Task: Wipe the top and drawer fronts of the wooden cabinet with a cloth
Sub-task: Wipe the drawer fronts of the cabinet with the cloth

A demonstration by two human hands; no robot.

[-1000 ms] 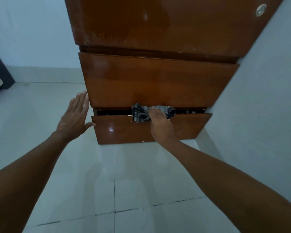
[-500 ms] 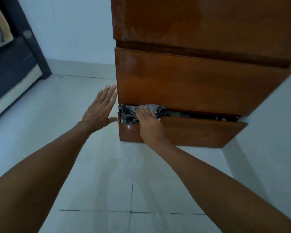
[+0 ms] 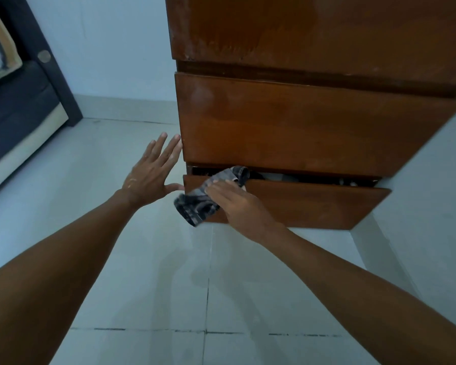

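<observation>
The brown wooden cabinet [image 3: 300,127] fills the upper right, its drawer fronts stacked one above another. The bottom drawer [image 3: 313,204] stands slightly pulled out, with dark things showing in the gap above it. A dark grey patterned cloth [image 3: 198,204] lies against the left end of that drawer front and hangs past its lower left corner. My right hand [image 3: 234,204] presses the cloth flat against the drawer. My left hand [image 3: 150,175] is spread open beside the cabinet's left edge, fingertips near the middle drawer's corner, holding nothing.
Pale floor tiles [image 3: 142,285] with dark grout lines spread below. A dark bed frame [image 3: 24,114] with a mattress stands at the far left. A light wall [image 3: 432,206] runs close along the cabinet's right side.
My right hand has slid the cloth from the drawer's top edge leftward and down onto the left end of the front. The view has shifted left. My left hand stays spread beside the cabinet.
</observation>
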